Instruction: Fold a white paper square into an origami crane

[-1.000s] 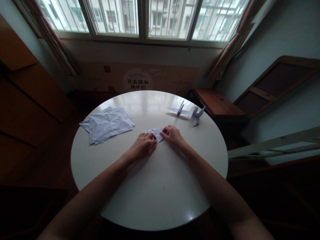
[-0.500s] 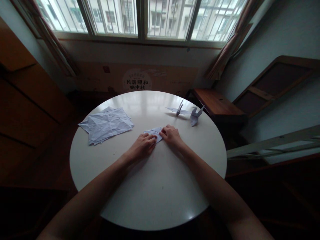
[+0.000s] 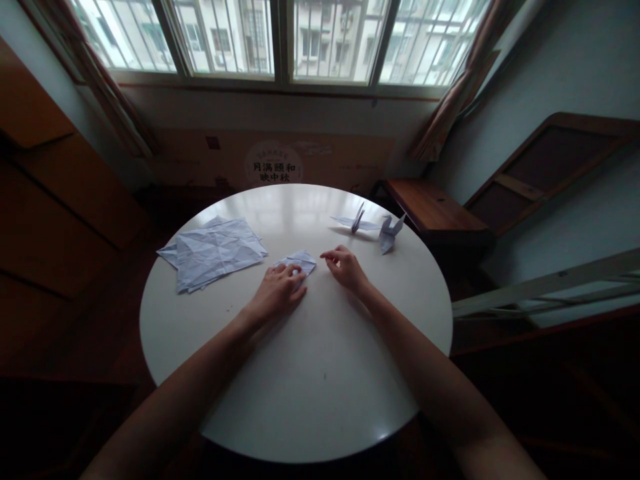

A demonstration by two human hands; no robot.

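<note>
The folded piece of paper (image 3: 305,259) lies flat on the round white counter (image 3: 320,393), a little beyond its middle toward the far edge, its near left part hidden under the left hand (image 3: 283,283). That hand rests with bent, slightly spread fingers over the paper; whether it grips or only presses, I cannot tell. The right hand (image 3: 345,268) is just beside the paper on the right, apart from it, its thumb and fingers curled narrow; whether the tips meet is too small to make out. Both forearms are cut off at the bottom of the view and cover parts of the counter's near edge. By the left edge, a stack of creased paper sheets (image 3: 220,253) lies unevenly, the top one hiding most of those below. Two paper cranes (image 3: 391,233) stand near the far right edge. Beyond the far edge, a tan printed panel (image 3: 345,150), its lower part partly hidden by the counter, reads 月满颐和 over 映中秋; the smaller lettering around this cannot be read.
</note>
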